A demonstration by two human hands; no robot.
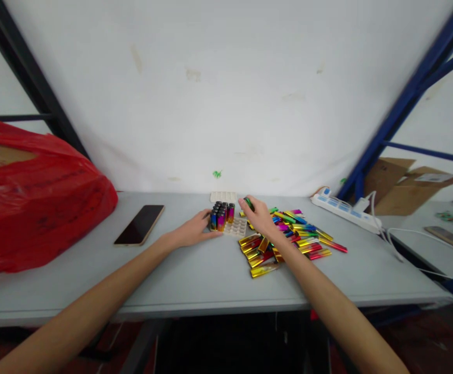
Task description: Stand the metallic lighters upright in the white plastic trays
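Several shiny lighters (220, 219) with dark tops stand upright in the left part of a pale tray of small cells (235, 227). My left hand (197, 228) wraps round the left end of this tray, thumb along the front and fingers behind, against the standing lighters. Above the tray's right part, my right hand (260, 214) is closed on a green lighter (249, 203) with a dark end, partly hidden by the fingers. Under and beside my right forearm lies a loose pile of metallic lighters (307, 241) in gold, red, blue, green and purple.
A second pale tray (223, 197) lies against the wall. To the left are a phone (139, 225) and a large red plastic bag (43, 197). A white power strip (346, 210) with cables and an open cardboard box (409, 187) are at the right.
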